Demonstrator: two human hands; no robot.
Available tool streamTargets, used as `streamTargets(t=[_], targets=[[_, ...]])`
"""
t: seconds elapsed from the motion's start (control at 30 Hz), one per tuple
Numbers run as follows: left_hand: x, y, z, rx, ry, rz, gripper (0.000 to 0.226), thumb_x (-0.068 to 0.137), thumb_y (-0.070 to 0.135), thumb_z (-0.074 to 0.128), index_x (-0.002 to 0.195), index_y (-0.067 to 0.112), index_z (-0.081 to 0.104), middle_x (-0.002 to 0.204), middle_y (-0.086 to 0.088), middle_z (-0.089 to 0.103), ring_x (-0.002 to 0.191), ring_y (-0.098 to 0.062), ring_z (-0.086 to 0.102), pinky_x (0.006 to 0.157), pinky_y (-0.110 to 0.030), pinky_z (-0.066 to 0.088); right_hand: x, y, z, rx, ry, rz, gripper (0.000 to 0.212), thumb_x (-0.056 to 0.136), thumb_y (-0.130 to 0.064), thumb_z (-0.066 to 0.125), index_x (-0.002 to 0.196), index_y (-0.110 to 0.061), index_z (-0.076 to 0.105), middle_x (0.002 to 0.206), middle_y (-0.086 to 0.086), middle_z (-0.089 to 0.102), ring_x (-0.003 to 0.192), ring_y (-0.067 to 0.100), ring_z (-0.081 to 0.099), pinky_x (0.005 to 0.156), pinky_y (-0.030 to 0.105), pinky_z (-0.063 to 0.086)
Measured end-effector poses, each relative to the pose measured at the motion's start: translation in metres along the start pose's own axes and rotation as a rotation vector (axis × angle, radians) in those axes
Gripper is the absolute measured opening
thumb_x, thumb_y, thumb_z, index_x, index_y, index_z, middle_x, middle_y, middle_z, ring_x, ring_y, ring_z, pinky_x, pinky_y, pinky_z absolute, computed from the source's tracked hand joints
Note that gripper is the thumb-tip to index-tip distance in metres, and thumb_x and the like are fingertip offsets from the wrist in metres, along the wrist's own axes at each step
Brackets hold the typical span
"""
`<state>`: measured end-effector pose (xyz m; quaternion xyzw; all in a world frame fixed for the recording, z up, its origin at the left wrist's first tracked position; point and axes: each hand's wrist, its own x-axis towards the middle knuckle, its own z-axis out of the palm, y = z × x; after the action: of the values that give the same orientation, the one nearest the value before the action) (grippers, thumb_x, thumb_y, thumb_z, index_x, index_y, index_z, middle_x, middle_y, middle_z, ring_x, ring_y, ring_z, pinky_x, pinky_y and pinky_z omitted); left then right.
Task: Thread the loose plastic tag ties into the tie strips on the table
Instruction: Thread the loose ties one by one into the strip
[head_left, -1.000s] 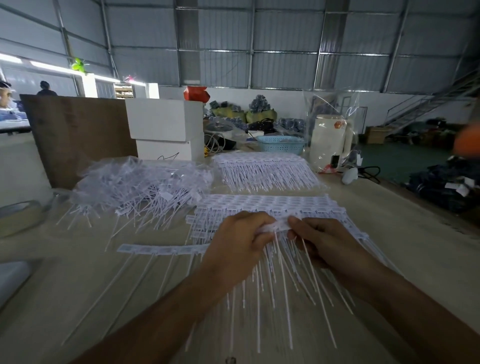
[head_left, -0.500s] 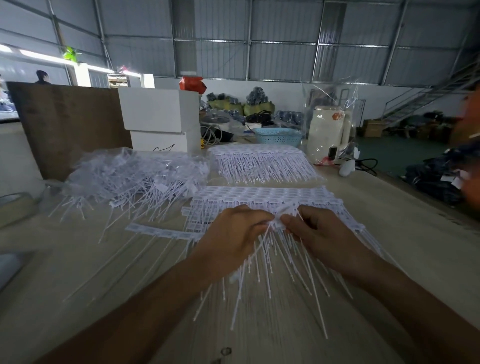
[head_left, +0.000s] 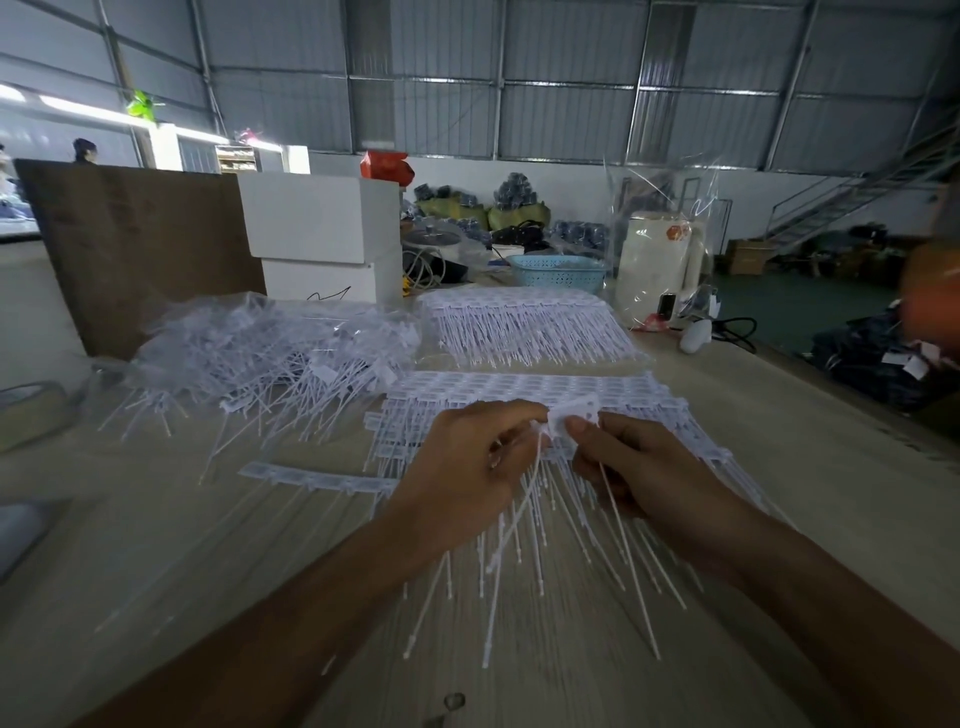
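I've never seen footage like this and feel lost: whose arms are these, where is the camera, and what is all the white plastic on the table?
No machine here: a person wears a camera on the head, looking down at their own hands. The left hand and right hand pinch a small white plastic tie strip between them, thin tails hanging down. On the pale wooden table lie a stack of white tie strips, a second stack behind, and a heap of loose ties in clear plastic.
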<state>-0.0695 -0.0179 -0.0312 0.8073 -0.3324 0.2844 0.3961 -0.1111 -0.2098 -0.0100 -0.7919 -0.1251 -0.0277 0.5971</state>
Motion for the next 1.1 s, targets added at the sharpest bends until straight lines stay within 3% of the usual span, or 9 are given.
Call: streamTargets(t=[0.17,0.33,0.6,0.7,0.83,0.9,1.0,1.1], targets=[[0.001,0.002,-0.005,0.194,-0.091,0.176,0.012,0.099,0.016,0.059,0.105,0.016,0.069,0.077,0.011,0.049,0.075,-0.01,0.044,0.067,-0.033,0.044,0.0,0.0,0.001,-0.08,-0.048,0.009,0.041,0.095,-0.051,0.05,0.077,-0.015,0.049,0.061,-0.003,0.05,0.051,0.011,0.036,0.05,0.023,0.031],[-0.001,0.005,-0.009,0.305,-0.159,0.239,0.02,0.098,0.009,0.058,0.114,0.008,0.071,0.087,-0.005,0.064,0.082,-0.024,0.054,0.064,-0.043,0.05,-0.001,-0.001,0.0,-0.115,-0.045,0.063,0.043,0.102,-0.045,0.047,0.073,-0.014,0.052,0.053,-0.005,0.041,0.047,0.01,0.033,0.045,0.022,0.03],[-0.001,0.004,-0.009,0.566,-0.281,0.35,0.05,0.087,-0.002,0.06,0.134,0.013,0.062,0.102,-0.005,0.064,0.097,-0.026,0.054,0.077,-0.039,0.049,0.004,0.004,-0.007,-0.391,0.037,-0.04,0.053,0.106,-0.038,0.04,0.061,-0.012,0.054,0.044,-0.007,0.048,0.038,0.002,0.039,0.043,0.011,0.033],[-0.004,0.003,-0.005,0.418,-0.211,0.281,0.029,0.093,0.009,0.065,0.122,0.01,0.068,0.1,-0.005,0.065,0.093,-0.025,0.054,0.078,-0.038,0.047,0.004,0.007,-0.008,-0.36,0.044,-0.025,0.051,0.106,-0.041,0.039,0.068,-0.01,0.054,0.053,0.003,0.056,0.045,0.013,0.048,0.045,0.018,0.039],[-0.004,0.002,0.001,0.098,-0.088,0.03,0.026,0.09,0.018,0.071,0.115,0.021,0.069,0.104,0.003,0.069,0.097,-0.012,0.058,0.084,-0.029,0.044,0.001,0.006,-0.007,-0.173,0.006,0.047,0.043,0.105,-0.041,0.039,0.077,-0.009,0.049,0.06,0.01,0.063,0.051,0.021,0.057,0.046,0.025,0.046],[-0.004,0.005,0.003,-0.002,-0.03,-0.034,0.023,0.083,0.017,0.077,0.102,0.024,0.067,0.094,0.009,0.069,0.089,-0.003,0.06,0.077,-0.021,0.045,0.0,0.005,-0.007,-0.099,-0.002,0.079,0.041,0.105,-0.042,0.039,0.08,-0.012,0.05,0.06,0.009,0.059,0.049,0.019,0.053,0.044,0.026,0.042],[-0.005,0.01,0.006,-0.057,0.008,-0.052,0.024,0.078,0.015,0.082,0.095,0.02,0.067,0.087,0.012,0.069,0.084,-0.005,0.063,0.073,-0.015,0.044,0.001,0.007,-0.005,-0.038,0.055,0.106,0.035,0.105,-0.037,0.043,0.081,-0.016,0.056,0.053,-0.004,0.041,0.046,0.011,0.034,0.044,0.025,0.026],[-0.004,0.013,0.008,-0.084,0.023,-0.045,0.025,0.075,0.015,0.085,0.093,0.016,0.067,0.084,0.009,0.07,0.082,-0.007,0.064,0.071,-0.016,0.046,0.002,0.005,0.002,0.115,0.074,0.183,0.032,0.1,-0.039,0.055,0.079,-0.016,0.062,0.053,-0.007,0.036,0.044,0.007,0.031,0.041,0.021,0.023]])
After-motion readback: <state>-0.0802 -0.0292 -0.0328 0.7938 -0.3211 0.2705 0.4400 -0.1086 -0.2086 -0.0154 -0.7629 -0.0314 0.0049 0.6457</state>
